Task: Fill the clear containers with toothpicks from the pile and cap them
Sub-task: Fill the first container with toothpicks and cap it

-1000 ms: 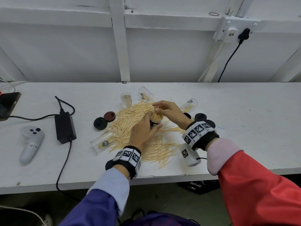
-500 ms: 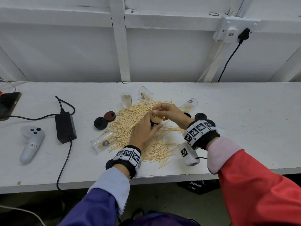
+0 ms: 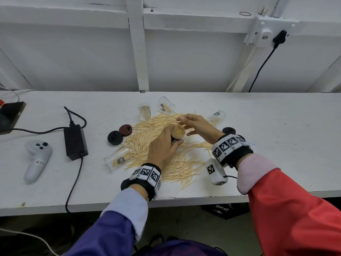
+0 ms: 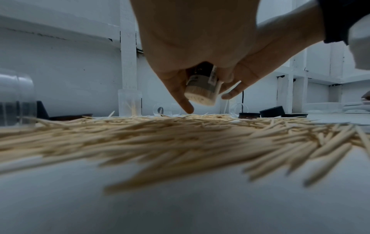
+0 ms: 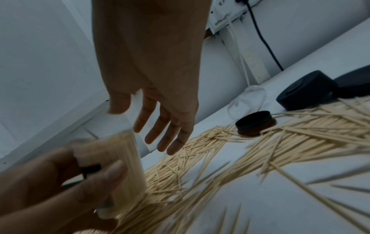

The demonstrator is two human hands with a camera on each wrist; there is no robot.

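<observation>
Centrally on the white bench (image 3: 276, 145), the toothpick pile (image 3: 166, 156) spreads close to the near edge at 6 o'clock; bare surface lies open toward 3 o'clock. The left hand (image 3: 162, 145) has its fingers curled round a packed clear container (image 3: 178, 133) held above the pile, long axis tilted, open mouth pointing toward 12 o'clock. The right hand (image 3: 197, 125) hovers just over that mouth, its fingers (image 5: 168, 134) straight, slightly spread, holding nothing. Four more clear containers are visible: one upright (image 3: 144, 111) at 11 o'clock, three lying on their sides. Two caps (image 3: 120, 134) sit at 9 o'clock, with further dark caps (image 3: 228, 130) at 2 o'clock partly hidden, so their count is uncertain.
</observation>
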